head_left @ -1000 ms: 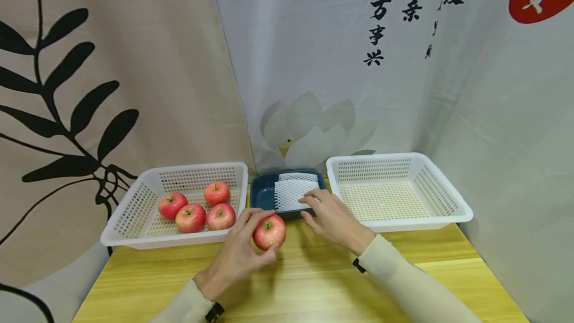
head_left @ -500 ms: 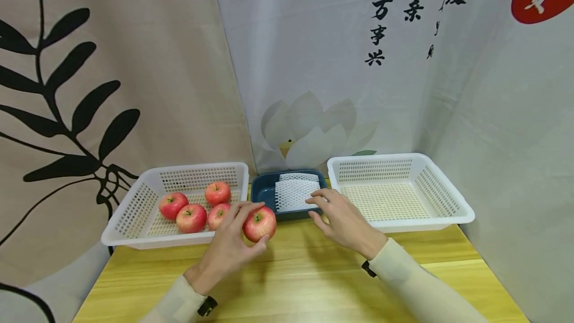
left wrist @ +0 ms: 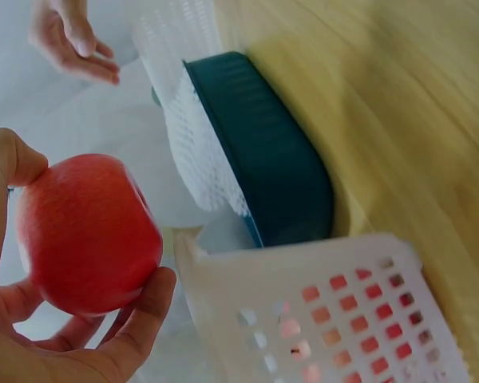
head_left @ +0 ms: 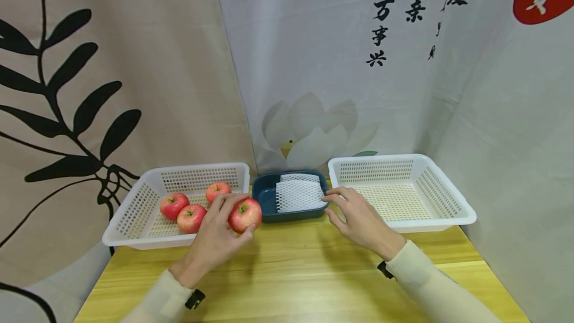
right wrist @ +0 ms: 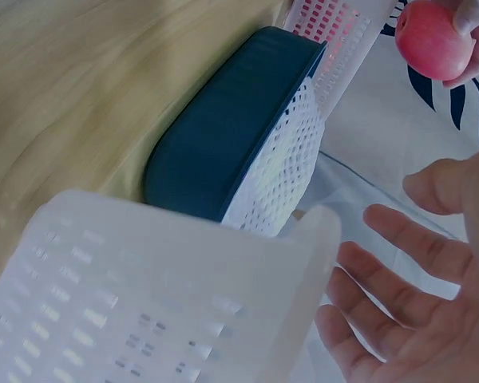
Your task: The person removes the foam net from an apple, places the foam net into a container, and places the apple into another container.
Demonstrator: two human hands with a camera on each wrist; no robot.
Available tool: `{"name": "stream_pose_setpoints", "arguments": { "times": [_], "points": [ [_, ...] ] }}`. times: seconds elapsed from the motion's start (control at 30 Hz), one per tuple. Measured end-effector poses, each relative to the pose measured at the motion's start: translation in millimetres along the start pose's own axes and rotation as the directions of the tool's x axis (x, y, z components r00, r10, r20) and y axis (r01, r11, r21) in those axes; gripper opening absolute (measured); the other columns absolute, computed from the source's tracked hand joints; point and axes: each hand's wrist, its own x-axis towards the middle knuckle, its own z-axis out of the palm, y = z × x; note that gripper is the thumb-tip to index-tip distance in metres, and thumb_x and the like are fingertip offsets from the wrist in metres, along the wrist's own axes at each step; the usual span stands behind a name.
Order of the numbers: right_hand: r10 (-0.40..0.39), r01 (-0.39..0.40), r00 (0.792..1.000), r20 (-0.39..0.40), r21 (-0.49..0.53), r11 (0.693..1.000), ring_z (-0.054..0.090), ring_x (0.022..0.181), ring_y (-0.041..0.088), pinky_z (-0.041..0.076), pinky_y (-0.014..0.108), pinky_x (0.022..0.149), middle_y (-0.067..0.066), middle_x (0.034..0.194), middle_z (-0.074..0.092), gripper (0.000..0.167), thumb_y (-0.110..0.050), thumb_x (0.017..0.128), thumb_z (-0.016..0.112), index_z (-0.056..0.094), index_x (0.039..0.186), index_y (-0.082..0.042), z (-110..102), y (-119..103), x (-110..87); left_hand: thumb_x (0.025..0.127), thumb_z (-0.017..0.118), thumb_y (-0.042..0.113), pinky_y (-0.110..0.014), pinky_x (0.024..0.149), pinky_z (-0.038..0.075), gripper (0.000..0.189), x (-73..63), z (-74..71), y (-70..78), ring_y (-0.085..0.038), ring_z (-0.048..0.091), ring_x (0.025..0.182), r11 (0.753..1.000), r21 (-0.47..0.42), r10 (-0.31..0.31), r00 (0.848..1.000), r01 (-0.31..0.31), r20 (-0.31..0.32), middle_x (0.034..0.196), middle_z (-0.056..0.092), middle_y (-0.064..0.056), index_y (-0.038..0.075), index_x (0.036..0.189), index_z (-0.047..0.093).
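My left hand (head_left: 214, 236) grips a red apple (head_left: 244, 215) between thumb and fingers, raised near the right front corner of the left white basket (head_left: 148, 243). In the left wrist view the apple (left wrist: 92, 233) fills the hand's grasp, clear of the basket wall (left wrist: 303, 279). Other apples (head_left: 191, 218) lie in that basket; one is hidden behind my left hand. My right hand (head_left: 360, 221) holds nothing; its fingers are relaxed, near the left front corner of the right white basket (head_left: 421, 226). The right wrist view shows these fingers (right wrist: 399, 279) spread and loosely bent.
Between the baskets sits a dark blue tray (head_left: 264, 203) holding white foam netting (head_left: 298, 194). All stand along the back of a wooden table (head_left: 287, 273), before a printed curtain (head_left: 314, 39). The right basket's slatted floor (head_left: 381, 201) shows.
My left hand has carried the apple left and slightly up, from in front of the blue tray towards the left basket. My right hand has drawn back to the right, away from the foam netting.
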Motion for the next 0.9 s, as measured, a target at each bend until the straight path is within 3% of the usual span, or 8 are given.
{"name": "stream_pose_setpoints", "arguments": {
  "times": [0.5, 0.67, 0.9],
  "points": [
    [0.018, -0.016, 0.998, -0.055, 0.021, 1.0, 0.077, 0.126, 0.039, 0.067, 0.058, 0.106, 0.018, 0.134, 0.08, 0.021, -0.008, 0.105, 0.084, 0.084, 0.125, -0.005, -14, 17, -8.2, 0.093, 0.091, 0.023, -0.06, 0.098, 0.07, 0.069, 9.2, -24.1, -16.9, -0.033, 0.071, 0.12, 0.993, 0.025, -0.113, 0.993, 0.112, 0.032, 0.147, 0.062, -0.014, 0.016, 0.156, 0.064],
    [0.036, -0.035, 0.997, -0.071, 0.01, 0.999, 0.078, 0.125, 0.04, 0.067, 0.059, 0.106, 0.017, 0.136, 0.081, 0.022, -0.008, 0.103, 0.086, 0.084, 0.125, -0.004, -17, 22, -10.8, 0.092, 0.093, 0.024, -0.062, 0.099, 0.065, 0.069, 11.9, -33.5, -29.6, -0.034, 0.066, 0.122, 0.99, 0.069, -0.119, 0.993, 0.119, -0.003, 0.139, 0.065, -0.015, 0.016, 0.155, 0.066],
    [0.05, -0.05, 0.995, -0.081, 0.01, 0.999, 0.077, 0.124, 0.039, 0.067, 0.059, 0.104, 0.016, 0.136, 0.081, 0.022, -0.007, 0.102, 0.087, 0.084, 0.124, -0.004, -22, 29, -16.0, 0.096, 0.094, 0.026, -0.065, 0.099, 0.063, 0.067, 11.3, -49.3, -48.0, -0.039, 0.062, 0.126, 0.981, 0.099, -0.167, 0.986, 0.166, 0.003, 0.142, 0.066, -0.02, 0.007, 0.152, 0.062]
  ]
}}
